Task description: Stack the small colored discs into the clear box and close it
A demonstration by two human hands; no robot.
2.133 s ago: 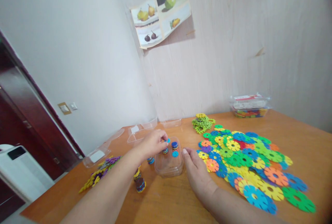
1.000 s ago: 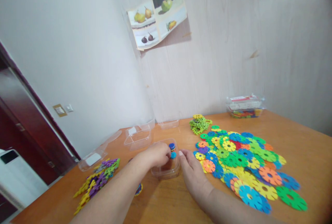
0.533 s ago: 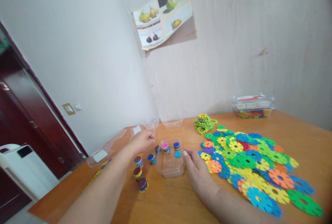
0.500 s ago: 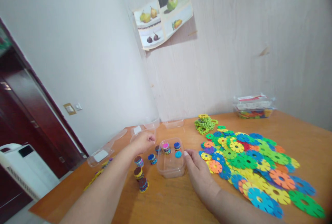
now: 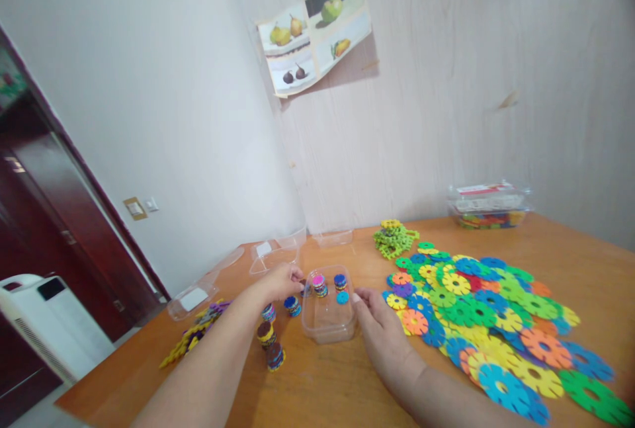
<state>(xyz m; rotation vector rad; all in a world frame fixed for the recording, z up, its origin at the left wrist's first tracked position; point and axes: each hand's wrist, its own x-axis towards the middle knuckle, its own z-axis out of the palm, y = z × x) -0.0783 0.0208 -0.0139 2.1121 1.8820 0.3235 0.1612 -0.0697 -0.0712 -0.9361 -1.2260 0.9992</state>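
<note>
My left hand point(image 5: 284, 282) is at the left side of a clear plastic box point(image 5: 327, 332), its fingers closed on a small brown-topped stack of discs point(image 5: 304, 287) that they partly hide. Inside the box stand a pink-topped stack point(image 5: 320, 285) and a blue-topped stack point(image 5: 340, 282), and a light-blue disc point(image 5: 342, 298) lies by them. My right hand point(image 5: 381, 325) grips the box's right wall, thumb at the rim. Left of the box stand a blue-topped stack point(image 5: 292, 306) and several others, among them two brown-topped stacks point(image 5: 266, 333), near my left forearm.
A wide heap of colourful notched discs point(image 5: 476, 309) spreads over the table's right side. Behind it are a green lattice-piece pile point(image 5: 394, 239) and a lidded clear box point(image 5: 489, 206). Clear lids and containers point(image 5: 193, 299) lie at the back left, near yellow and purple pieces point(image 5: 198, 332).
My left hand has lowered slightly toward the box, and its fingers have gone from a loose fist above to closing on the brown-topped stack. My right hand stays at the box.
</note>
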